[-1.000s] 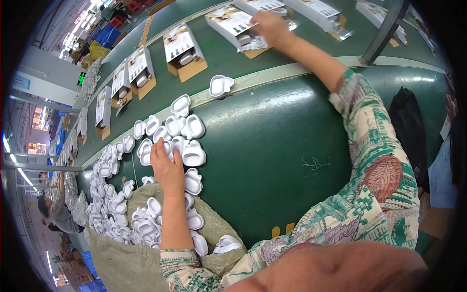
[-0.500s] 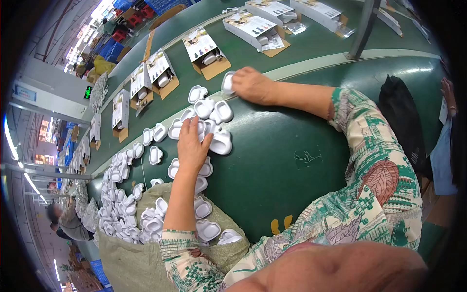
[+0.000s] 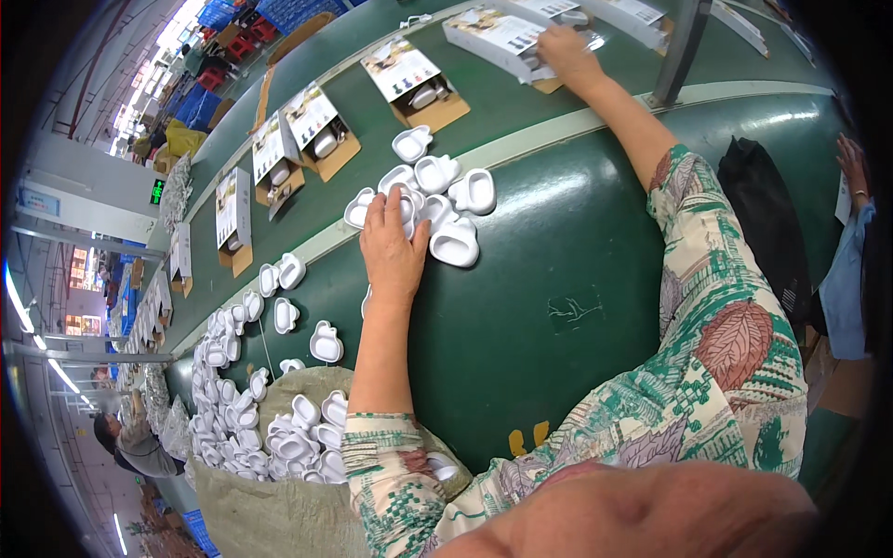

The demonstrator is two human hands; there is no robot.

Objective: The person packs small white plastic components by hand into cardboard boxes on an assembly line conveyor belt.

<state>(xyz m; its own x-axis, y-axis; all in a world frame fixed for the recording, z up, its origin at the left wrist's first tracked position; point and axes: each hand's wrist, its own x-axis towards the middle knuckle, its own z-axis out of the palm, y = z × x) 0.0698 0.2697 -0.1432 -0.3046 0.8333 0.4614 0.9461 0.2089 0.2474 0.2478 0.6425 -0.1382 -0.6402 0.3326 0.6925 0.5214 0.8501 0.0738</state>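
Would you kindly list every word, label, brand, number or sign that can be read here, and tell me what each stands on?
None reads clearly enough to quote.
Printed white cartons: lettering too small to read.
Green lit sign at left: too small to read.
Blue-and-white wall sign: too small and blurred.
Pale scrawl on the green worktop: no clear word.

No wording is legible on the green lit sign [image 3: 157,192] or the printed boxes [image 3: 400,67].

Cream and green leaf-patterned sleeves [image 3: 721,302]
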